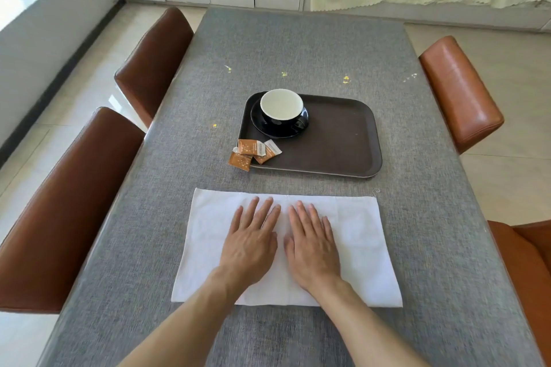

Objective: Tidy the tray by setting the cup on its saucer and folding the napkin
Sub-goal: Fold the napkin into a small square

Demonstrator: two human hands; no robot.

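Both hands (281, 243) flat (fingers straight) on napkin (363, 241), cup (281, 109) on saucer (268, 129) in tray (343, 143)

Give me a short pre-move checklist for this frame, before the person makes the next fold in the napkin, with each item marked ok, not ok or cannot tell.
1. Cup upright on its saucer: ok.
2. Saucer inside the tray: ok, at its far left corner.
3. Napkin flat on the table, near the tray but off it: ok for folding.
4. Left hand and right hand flat on the napkin, side by side near its middle: ok.
5. Napkin edges aligned: cannot tell; the near edge is partly hidden by the wrists.
6. Sachets tidy: not ok, they straddle the tray's near left rim.
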